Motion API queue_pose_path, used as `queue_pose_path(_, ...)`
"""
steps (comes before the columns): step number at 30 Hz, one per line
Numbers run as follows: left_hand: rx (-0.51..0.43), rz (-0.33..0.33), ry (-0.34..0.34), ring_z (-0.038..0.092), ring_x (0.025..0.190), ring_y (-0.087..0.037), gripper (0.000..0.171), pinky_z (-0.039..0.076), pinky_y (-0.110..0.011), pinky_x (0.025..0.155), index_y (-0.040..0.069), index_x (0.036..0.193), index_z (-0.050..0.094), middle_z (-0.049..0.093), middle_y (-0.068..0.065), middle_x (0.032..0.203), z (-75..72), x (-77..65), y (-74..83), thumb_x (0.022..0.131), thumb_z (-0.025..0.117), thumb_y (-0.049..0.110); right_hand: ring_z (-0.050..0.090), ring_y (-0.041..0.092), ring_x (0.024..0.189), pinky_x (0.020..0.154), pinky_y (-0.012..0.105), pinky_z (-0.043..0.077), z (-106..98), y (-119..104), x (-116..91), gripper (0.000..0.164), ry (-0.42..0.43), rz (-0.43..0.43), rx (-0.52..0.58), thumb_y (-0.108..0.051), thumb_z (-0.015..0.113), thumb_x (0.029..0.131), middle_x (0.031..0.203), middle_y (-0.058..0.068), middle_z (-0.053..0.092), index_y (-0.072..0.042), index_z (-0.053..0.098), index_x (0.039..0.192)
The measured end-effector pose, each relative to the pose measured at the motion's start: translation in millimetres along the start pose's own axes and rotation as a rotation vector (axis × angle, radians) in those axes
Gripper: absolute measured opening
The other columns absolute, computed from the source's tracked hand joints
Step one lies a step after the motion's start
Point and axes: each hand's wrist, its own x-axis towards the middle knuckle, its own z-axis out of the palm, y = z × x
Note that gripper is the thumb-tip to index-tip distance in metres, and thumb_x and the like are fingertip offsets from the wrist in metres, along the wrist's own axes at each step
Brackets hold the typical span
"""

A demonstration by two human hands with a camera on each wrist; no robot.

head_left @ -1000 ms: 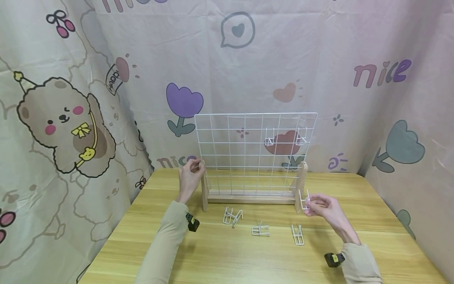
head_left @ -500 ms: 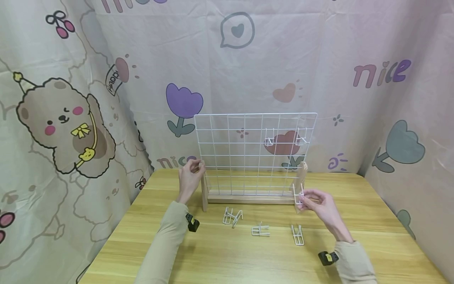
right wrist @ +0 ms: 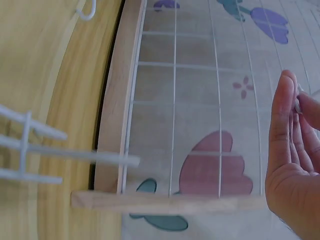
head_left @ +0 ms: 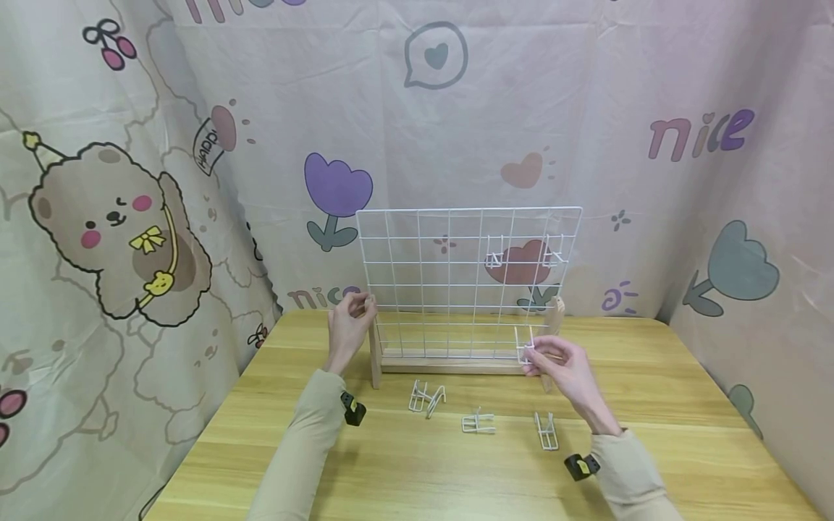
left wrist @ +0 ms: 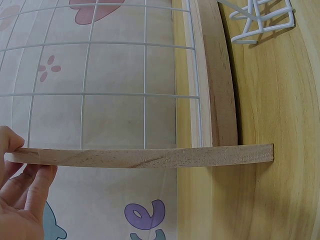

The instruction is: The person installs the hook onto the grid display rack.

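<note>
My left hand (head_left: 350,325) pinches the top of the stand's left wooden upright (left wrist: 150,157), thumb on one side and fingers on the other. That stand holds a white wire grid panel (head_left: 469,208) upright. With thumb and fingertips, my right hand (head_left: 563,373) pinches a white wire hook (head_left: 524,347) in front of the grid's lower right part, its two prongs pointing up. In the right wrist view the fingers (right wrist: 281,120) hide most of that hook. Whether it touches the grid, I cannot tell. Two similar hooks, one left (head_left: 495,259) and one right (head_left: 553,257), hang on the grid's upper right.
Several loose white hooks lie on the wooden table (head_left: 404,470) before the stand: a cluster at left (head_left: 426,398), a middle hook (head_left: 478,422) and a right hook (head_left: 547,431). A printed curtain (head_left: 417,130) hangs behind and beside the table.
My right hand has moved left and slightly up with the hook, from beside the right upright to in front of the grid. The left hand stays on the left upright.
</note>
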Motion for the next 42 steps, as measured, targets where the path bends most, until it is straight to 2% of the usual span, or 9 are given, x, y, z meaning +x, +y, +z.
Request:
queue_pose_path(5,0.004,0.004,-0.005,0.071,0.111,-0.039,0.029,0.06,-0.044,0.097,-0.004,0.118,0.066,0.071,-0.025,0.119,0.7,0.0,-0.9,0.091,0.068,0.007,0.075,0.009,0.074,0.074,0.029,0.066,11,-2,7,0.026,0.004,0.001,0.036,0.002,0.064,0.094,0.09,-0.003,0.077,0.018,0.057,0.113)
queue_pose_path(13,0.008,-0.01,-0.008,0.072,0.11,-0.037,0.027,0.06,-0.043,0.096,-0.003,0.117,0.067,0.073,-0.023,0.118,-0.2,-0.2,-1.4,0.092,0.066,0.009,0.075,0.01,0.072,0.072,0.029,0.066,28,-8,19,0.025,0.039,-0.03,0.025,0.002,0.065,0.094,0.088,-0.004,0.077,0.017,0.058,0.112)
queue_pose_path(26,0.011,-0.008,-0.004,0.072,0.11,-0.038,0.027,0.061,-0.041,0.095,-0.003,0.116,0.067,0.073,-0.023,0.118,-0.7,0.4,-2.5,0.091,0.068,0.009,0.075,0.009,0.072,0.073,0.03,0.066,49,-15,38,0.033,0.031,-0.074,0.058,0.003,0.065,0.093,0.088,-0.004,0.076,0.024,0.054,0.116)
queue_pose_path(35,0.01,-0.005,-0.008,0.072,0.11,-0.037,0.027,0.061,-0.043,0.095,-0.003,0.116,0.067,0.073,-0.023,0.117,-0.5,1.1,-2.5,0.092,0.067,0.01,0.074,0.008,0.071,0.073,0.028,0.066,65,-27,52,0.034,0.057,-0.084,0.083,0.002,0.066,0.093,0.087,-0.004,0.076,0.022,0.055,0.118)
queue_pose_path(42,0.008,-0.011,-0.01,0.072,0.111,-0.038,0.029,0.06,-0.043,0.096,-0.003,0.116,0.067,0.072,-0.024,0.118,-0.4,0.9,-1.9,0.091,0.07,0.009,0.074,0.01,0.069,0.071,0.029,0.066,78,-35,62,0.033,0.053,-0.106,0.128,0.004,0.064,0.093,0.087,0.002,0.075,0.023,0.054,0.118)
